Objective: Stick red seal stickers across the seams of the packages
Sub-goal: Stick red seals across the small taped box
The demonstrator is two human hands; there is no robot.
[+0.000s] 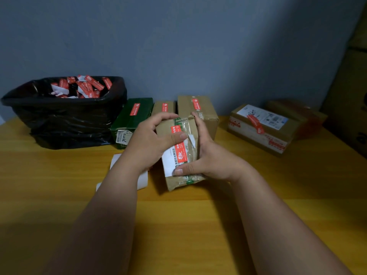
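A small brown cardboard package [178,181] with clear tape sits tilted at the table's centre, held between both hands. A red seal sticker [181,150] runs along its top. My left hand [151,137] curls over the package's left side, its thumb pressing on the sticker. My right hand [208,153] grips the right side, fingers at the far edge and thumb at the near end. Behind stand a green box [137,118] and two brown boxes [200,110], each with a red sticker on top.
A bin lined with a black bag [65,118], holding red stickers and white scraps, stands at the back left. Another sealed box [262,128] lies at the right, with a brown one behind it. White backing paper [117,161] lies under my left wrist. Cartons stand at the right edge.
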